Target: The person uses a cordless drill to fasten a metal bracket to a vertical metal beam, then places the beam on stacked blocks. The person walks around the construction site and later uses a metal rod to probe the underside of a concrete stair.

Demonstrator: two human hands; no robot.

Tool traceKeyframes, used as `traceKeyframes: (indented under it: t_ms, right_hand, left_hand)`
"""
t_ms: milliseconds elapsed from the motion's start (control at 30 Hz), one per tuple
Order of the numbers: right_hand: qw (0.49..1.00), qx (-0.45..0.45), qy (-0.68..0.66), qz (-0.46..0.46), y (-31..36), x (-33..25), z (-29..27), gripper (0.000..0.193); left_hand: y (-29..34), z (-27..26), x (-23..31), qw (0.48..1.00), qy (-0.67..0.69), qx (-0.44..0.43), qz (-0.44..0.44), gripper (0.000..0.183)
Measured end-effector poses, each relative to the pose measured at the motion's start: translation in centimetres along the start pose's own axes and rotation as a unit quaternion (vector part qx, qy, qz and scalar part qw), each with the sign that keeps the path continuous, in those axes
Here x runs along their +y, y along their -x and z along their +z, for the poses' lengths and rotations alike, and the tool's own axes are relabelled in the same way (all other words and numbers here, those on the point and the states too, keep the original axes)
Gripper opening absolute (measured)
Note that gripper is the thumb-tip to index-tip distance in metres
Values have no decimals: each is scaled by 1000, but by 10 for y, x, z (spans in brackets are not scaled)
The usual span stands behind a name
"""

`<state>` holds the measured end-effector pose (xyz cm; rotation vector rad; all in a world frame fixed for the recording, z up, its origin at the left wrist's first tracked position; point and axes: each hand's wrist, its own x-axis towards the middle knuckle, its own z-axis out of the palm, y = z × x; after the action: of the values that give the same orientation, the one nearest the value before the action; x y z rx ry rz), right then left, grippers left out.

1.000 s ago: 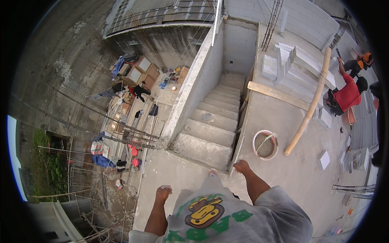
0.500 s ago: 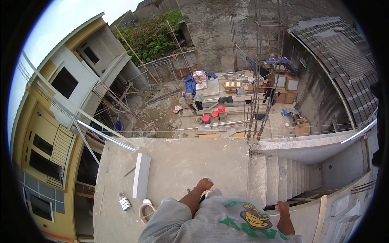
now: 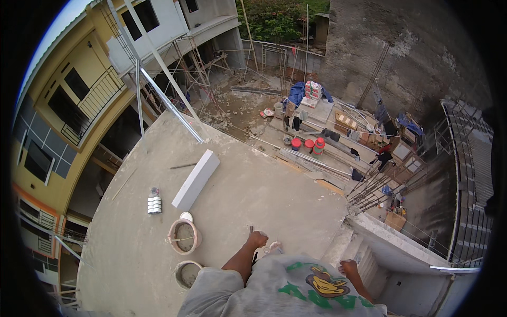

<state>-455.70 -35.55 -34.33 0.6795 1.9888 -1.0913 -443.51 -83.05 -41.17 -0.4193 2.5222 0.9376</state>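
Standing on a concrete slab (image 3: 285,206), foot (image 3: 275,245) just ahead of the grey shirt (image 3: 232,293). Left hand (image 3: 257,240) curled in, nearly closed, nothing seen in its grip; palm hidden. Small dark stub (image 3: 251,230) just beside it, contact unclear. Right hand (image 3: 348,268) partly curled beside the stairs (image 3: 363,258), nothing seen in it; can't tell how far open.

Two mortar buckets stand left of the left hand, apart from it: upper bucket (image 3: 198,240), with a white lid-like disc (image 3: 186,216) at its far edge, and lower bucket (image 3: 177,272), near the shirt. Long white block (image 3: 196,179) lies beyond them, white cylinders (image 3: 154,204) to its left. Red pails (image 3: 296,143) sit below, past the slab edge.
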Motion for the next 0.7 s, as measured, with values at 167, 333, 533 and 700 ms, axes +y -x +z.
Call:
traceKeyframes:
  t_ms: [167, 333, 533, 700]
  right_hand:
    - [983, -80, 162, -43, -17, -93, 80, 23]
    - [954, -120, 246, -120, -28, -202, 152, 22]
    - [895, -155, 375, -184, -39, -302, 220, 22]
    - [821, -187, 498, -208, -57, -350, 285, 26]
  left_hand:
    - [40, -17, -90, 952, -19, 148, -268, 9]
    - [119, -17, -160, 965, -125, 172, -155, 14]
    - [155, -3, -138, 619, 590, 334, -397, 23]
    - [170, 25, -91, 526, 634, 354, -442, 30]
